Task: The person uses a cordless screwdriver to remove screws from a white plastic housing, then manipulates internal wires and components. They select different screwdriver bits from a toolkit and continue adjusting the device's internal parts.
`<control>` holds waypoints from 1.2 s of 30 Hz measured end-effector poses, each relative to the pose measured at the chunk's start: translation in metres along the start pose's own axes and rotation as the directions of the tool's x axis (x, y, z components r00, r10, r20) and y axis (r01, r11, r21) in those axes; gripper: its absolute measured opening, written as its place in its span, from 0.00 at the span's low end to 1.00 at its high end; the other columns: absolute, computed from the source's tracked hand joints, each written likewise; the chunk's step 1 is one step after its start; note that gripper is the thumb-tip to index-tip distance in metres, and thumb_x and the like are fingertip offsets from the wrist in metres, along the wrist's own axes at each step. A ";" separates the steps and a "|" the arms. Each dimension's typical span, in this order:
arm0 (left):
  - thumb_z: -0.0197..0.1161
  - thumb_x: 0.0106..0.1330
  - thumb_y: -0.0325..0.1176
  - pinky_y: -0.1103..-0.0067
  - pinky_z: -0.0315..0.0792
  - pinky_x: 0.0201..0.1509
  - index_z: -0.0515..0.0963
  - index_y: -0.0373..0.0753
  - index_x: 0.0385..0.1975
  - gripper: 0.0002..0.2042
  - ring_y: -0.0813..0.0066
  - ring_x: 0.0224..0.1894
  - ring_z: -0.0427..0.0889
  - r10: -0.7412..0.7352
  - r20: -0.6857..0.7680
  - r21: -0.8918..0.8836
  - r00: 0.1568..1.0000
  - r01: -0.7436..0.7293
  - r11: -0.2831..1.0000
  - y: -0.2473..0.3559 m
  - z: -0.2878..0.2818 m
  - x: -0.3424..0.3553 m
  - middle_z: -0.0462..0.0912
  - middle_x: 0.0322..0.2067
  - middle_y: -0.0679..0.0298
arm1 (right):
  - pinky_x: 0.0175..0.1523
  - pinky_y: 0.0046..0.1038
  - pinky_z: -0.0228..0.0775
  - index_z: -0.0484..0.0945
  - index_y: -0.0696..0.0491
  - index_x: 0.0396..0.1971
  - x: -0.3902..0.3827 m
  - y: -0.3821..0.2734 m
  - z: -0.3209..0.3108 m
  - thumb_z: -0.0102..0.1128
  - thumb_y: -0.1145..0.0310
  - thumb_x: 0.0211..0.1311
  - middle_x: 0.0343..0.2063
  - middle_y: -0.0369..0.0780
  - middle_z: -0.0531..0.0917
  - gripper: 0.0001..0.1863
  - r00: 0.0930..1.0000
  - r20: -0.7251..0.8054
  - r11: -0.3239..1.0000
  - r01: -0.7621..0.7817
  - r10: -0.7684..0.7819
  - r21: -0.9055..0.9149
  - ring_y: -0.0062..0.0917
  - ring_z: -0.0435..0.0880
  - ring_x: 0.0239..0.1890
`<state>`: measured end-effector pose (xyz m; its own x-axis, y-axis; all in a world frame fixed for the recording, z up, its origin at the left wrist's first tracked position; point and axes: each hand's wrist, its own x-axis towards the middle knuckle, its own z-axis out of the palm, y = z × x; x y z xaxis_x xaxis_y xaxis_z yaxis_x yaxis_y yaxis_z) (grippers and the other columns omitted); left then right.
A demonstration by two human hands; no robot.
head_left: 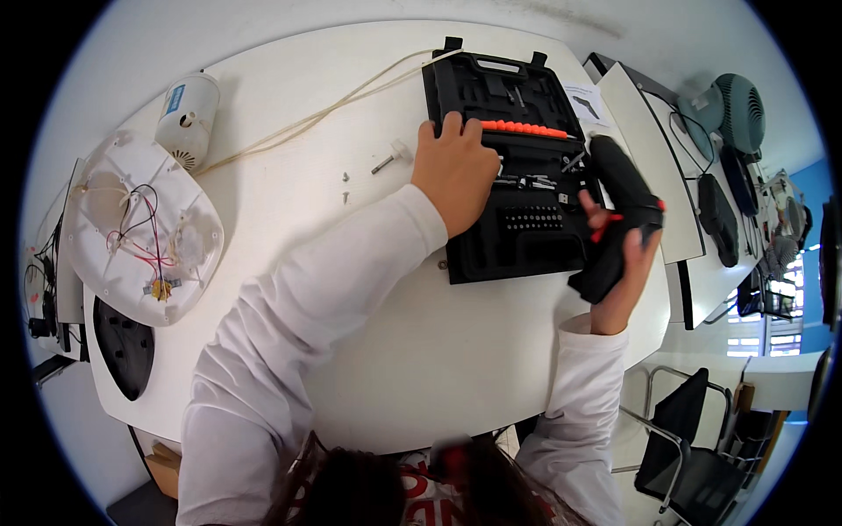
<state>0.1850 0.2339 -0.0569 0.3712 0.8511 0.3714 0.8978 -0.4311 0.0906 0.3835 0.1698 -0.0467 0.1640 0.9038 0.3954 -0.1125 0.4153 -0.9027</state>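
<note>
R hand (624, 263) gripping black drill (621, 203), L hand (456, 171) flat in toolcase (491, 245)

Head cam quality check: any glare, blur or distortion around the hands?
Head view: strong fisheye, the white table edge bows and the corners go black; light is even with soft shadows, no harsh glare; the left hand on the open black tool case and the right hand gripping the black cordless screwdriver look sharp; dark hair at the bottom edge is blurred.

Left hand (454, 169) reaches forward palm-down; right hand (624, 254) is closed, gripping.
</note>
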 end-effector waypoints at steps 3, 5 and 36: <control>0.66 0.49 0.34 0.68 0.63 0.48 0.80 0.43 0.22 0.04 0.68 0.44 0.67 -0.003 0.078 0.119 0.997 -0.007 0.993 0.007 -0.004 0.010 0.73 0.34 0.66 | 0.64 0.40 0.52 0.52 0.52 0.60 0.006 -0.005 -0.023 0.42 0.58 0.64 0.30 0.45 0.75 0.28 0.995 -0.088 0.989 -0.035 0.048 0.142 0.45 0.73 0.48; 0.67 0.48 0.36 0.68 0.62 0.48 0.80 0.44 0.21 0.05 0.68 0.44 0.68 -0.011 0.097 0.067 0.995 0.005 0.998 0.006 -0.005 0.015 0.73 0.33 0.66 | 0.64 0.39 0.54 0.57 0.56 0.56 0.007 -0.006 -0.031 0.41 0.57 0.65 0.31 0.44 0.75 0.25 0.972 -0.201 0.962 -0.063 0.119 0.265 0.46 0.72 0.51; 0.62 0.50 0.16 0.81 0.72 0.44 0.79 0.32 0.29 0.07 0.73 0.36 0.79 -0.264 0.286 -0.947 0.921 0.313 0.067 -0.034 -0.102 -0.096 0.81 0.31 0.58 | 0.29 0.43 0.78 0.51 0.61 0.55 -0.013 0.000 -0.055 0.60 0.74 0.36 0.33 0.55 0.77 0.41 0.613 0.789 0.553 -0.643 -0.042 0.530 0.46 0.82 0.25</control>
<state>0.0948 0.1363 -0.0016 0.1730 0.9835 0.0536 -0.0485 -0.0459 0.9978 0.4352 0.1523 -0.0608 -0.6676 0.6185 0.4144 -0.6869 -0.2970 -0.6633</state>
